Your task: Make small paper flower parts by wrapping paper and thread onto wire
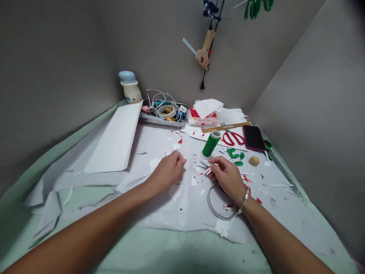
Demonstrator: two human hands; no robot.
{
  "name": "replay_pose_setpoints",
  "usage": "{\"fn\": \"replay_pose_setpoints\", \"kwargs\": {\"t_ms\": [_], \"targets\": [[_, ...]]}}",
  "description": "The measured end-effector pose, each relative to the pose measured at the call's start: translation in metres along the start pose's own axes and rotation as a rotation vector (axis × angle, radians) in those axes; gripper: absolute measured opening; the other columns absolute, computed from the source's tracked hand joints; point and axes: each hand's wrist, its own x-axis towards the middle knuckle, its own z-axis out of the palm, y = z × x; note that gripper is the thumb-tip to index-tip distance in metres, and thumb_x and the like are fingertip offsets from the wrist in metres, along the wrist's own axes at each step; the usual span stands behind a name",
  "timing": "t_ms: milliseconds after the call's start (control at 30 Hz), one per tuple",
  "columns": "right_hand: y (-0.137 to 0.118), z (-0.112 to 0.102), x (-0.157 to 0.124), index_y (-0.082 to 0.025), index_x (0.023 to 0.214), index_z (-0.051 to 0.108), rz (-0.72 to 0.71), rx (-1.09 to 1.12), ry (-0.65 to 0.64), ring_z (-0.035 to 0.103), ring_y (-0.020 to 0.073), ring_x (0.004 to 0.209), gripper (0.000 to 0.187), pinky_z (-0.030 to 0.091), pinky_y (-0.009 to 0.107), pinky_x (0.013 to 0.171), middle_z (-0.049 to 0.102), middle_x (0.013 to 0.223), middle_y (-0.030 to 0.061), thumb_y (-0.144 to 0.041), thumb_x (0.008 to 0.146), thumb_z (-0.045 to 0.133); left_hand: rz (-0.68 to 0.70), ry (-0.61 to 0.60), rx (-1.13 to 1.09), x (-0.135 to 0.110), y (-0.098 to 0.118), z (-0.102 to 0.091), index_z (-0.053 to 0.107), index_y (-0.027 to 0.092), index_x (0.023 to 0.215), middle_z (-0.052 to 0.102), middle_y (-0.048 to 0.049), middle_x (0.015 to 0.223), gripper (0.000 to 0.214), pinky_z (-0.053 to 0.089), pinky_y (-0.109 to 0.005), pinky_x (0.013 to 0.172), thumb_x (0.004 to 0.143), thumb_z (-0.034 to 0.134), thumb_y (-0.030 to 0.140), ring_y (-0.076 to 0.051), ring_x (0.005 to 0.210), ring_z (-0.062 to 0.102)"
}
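Green-wound single spool (pixel 211 144), one grey hoop (pixel 224 218), two bare hands (pixel 170 167) (pixel 227 174)

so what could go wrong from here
The green thread spool stands on end close beside the right hand, so a small knock might tip it over. Loose paper scraps lie around that hand; a sleeve of air or a brush of the arm could scatter them. The bracelet on the right wrist is near the grey hoop, and might catch or drag it.
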Motion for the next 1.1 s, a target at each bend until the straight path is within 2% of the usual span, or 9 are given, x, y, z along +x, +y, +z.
{"fn": "replay_pose_setpoints", "kwargs": {"t_ms": [67, 200, 367, 500, 600, 700, 833, 967, 1100], "targets": [[0.000, -0.001, 0.000, -0.021, 0.089, 0.063, 0.008, -0.006, -0.005, 0.060, 0.0174, 0.053, 0.016, 0.046, 0.029, 0.055, 0.064, 0.056, -0.0021, -0.026, 0.078, 0.051, -0.036, 0.031, -0.221, 0.002, 0.004, -0.002, 0.047, 0.022, 0.080, 0.052, 0.0033, 0.055, 0.015, 0.035, -0.024, 0.047, 0.088, 0.047, 0.035, -0.013, 0.046, 0.049], [-0.002, -0.004, 0.000, -0.021, 0.086, 0.062, 0.041, 0.002, -0.036, 0.057, 0.0171, 0.048, 0.015, 0.043, 0.029, 0.052, 0.061, 0.052, -0.0034, -0.026, 0.077, 0.050, -0.066, 0.156, -0.412, 0.005, 0.008, -0.006, 0.051, 0.020, 0.080, 0.053, 0.0025, 0.064, 0.014, 0.027, -0.020, 0.041, 0.085, 0.054, 0.032, -0.007, 0.044, 0.042], [-0.004, -0.005, 0.000, -0.022, 0.085, 0.065, -0.097, -0.156, 0.070, 0.059, 0.0192, 0.061, 0.017, 0.042, 0.031, 0.062, 0.065, 0.063, -0.0008, -0.024, 0.079, 0.049, -0.147, 0.125, -0.653, 0.009, 0.006, -0.012, 0.056, 0.017, 0.081, 0.050, 0.0018, 0.064, 0.011, 0.019, -0.020, 0.039, 0.081, 0.060, 0.027, -0.004, 0.042, 0.035], [-0.002, -0.005, 0.000, -0.022, 0.087, 0.066, -0.174, -0.249, 0.112, 0.060, 0.0211, 0.072, 0.020, 0.042, 0.033, 0.069, 0.069, 0.078, 0.0031, -0.023, 0.082, 0.047, -0.116, 0.154, -0.800, 0.012, 0.005, -0.019, 0.058, 0.017, 0.082, 0.051, 0.0010, 0.066, 0.007, 0.022, -0.020, 0.040, 0.081, 0.059, 0.024, -0.005, 0.044, 0.035], [-0.002, -0.005, 0.000, -0.022, 0.086, 0.067, -0.158, -0.250, 0.106, 0.059, 0.0208, 0.069, 0.017, 0.041, 0.034, 0.069, 0.068, 0.074, 0.0023, -0.023, 0.082, 0.050, -0.053, 0.224, -0.871, 0.011, 0.008, -0.021, 0.060, 0.016, 0.083, 0.053, 0.0006, 0.071, 0.005, 0.023, -0.019, 0.041, 0.082, 0.059, 0.022, -0.005, 0.047, 0.037], [-0.006, -0.005, 0.000, -0.022, 0.086, 0.065, -0.096, -0.003, 0.101, 0.057, 0.0182, 0.061, 0.012, 0.043, 0.031, 0.061, 0.064, 0.067, -0.0005, -0.031, 0.082, 0.058, -0.022, 0.215, -0.899, 0.007, 0.012, -0.017, 0.060, 0.016, 0.086, 0.053, 0.0006, 0.075, 0.009, 0.023, -0.019, 0.042, 0.085, 0.060, 0.025, -0.004, 0.049, 0.037], [-0.015, 0.000, -0.004, -0.022, 0.083, 0.062, 0.024, 0.395, 0.022, 0.060, 0.0158, 0.062, 0.022, 0.047, 0.028, 0.058, 0.066, 0.071, -0.0003, -0.041, 0.076, 0.071, -0.103, 0.119, -0.909, -0.003, 0.017, -0.003, 0.059, 0.015, 0.089, 0.054, 0.0003, 0.075, 0.010, 0.025, -0.018, 0.043, 0.084, 0.060, 0.023, -0.004, 0.050, 0.039], [-0.022, 0.006, -0.011, -0.021, 0.083, 0.060, 0.078, 0.551, -0.059, 0.061, 0.0128, 0.060, 0.024, 0.049, 0.025, 0.059, 0.067, 0.071, -0.0004, -0.038, 0.075, 0.074, -0.146, 0.078, -0.917, -0.009, 0.017, 0.005, 0.056, 0.018, 0.104, 0.055, 0.0013, 0.075, 0.022, 0.026, -0.018, 0.045, 0.081, 0.060, 0.019, -0.004, 0.050, 0.039], [-0.034, 0.011, -0.019, -0.021, 0.094, 0.062, 0.136, 0.719, -0.096, 0.063, 0.0130, 0.065, 0.026, 0.051, 0.026, 0.064, 0.064, 0.075, -0.0025, -0.031, 0.073, 0.073, -0.148, 0.023, -0.921, -0.010, 0.015, 0.007, 0.057, 0.020, 0.109, 0.058, 0.0002, 0.078, 0.031, 0.032, -0.018, 0.050, 0.079, 0.062, 0.017, -0.006, 0.054, 0.044]]}}
